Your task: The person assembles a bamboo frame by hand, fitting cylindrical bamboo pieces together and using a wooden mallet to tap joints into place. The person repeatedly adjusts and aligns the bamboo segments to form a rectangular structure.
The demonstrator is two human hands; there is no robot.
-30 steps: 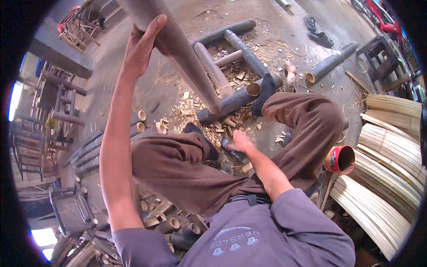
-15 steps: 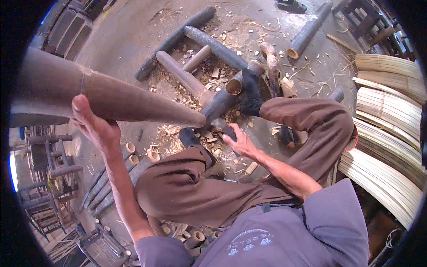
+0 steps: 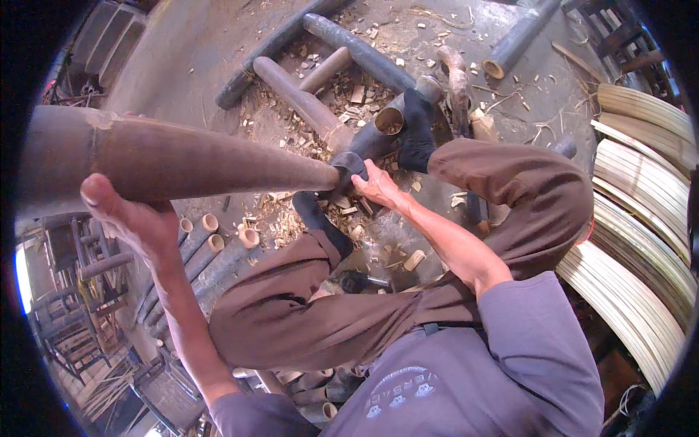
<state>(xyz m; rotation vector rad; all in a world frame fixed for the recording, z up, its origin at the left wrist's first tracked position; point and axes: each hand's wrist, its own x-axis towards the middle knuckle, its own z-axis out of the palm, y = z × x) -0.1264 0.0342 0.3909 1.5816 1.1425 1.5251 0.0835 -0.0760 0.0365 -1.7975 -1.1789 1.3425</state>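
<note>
The left hand (image 3: 138, 222) curls around a thick brown pole (image 3: 211, 159). The right hand (image 3: 377, 185) clasps a dark piece (image 3: 349, 164) at its right end.

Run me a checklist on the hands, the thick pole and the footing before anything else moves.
1. Left hand supporting the thick brown pole: ok, though its fingers are mostly hidden behind the pole.
2. Right hand on the dark piece at the pole's far end: ok.
3. Pole end fitted squarely to that piece: cannot tell, the joint is too small and partly covered.
4. Hole in the dark tube uncovered: ok, its opening shows.
5. Right foot against that tube: ok.
6. Floor free of wood chips: not ok, they lie scattered around.
</note>
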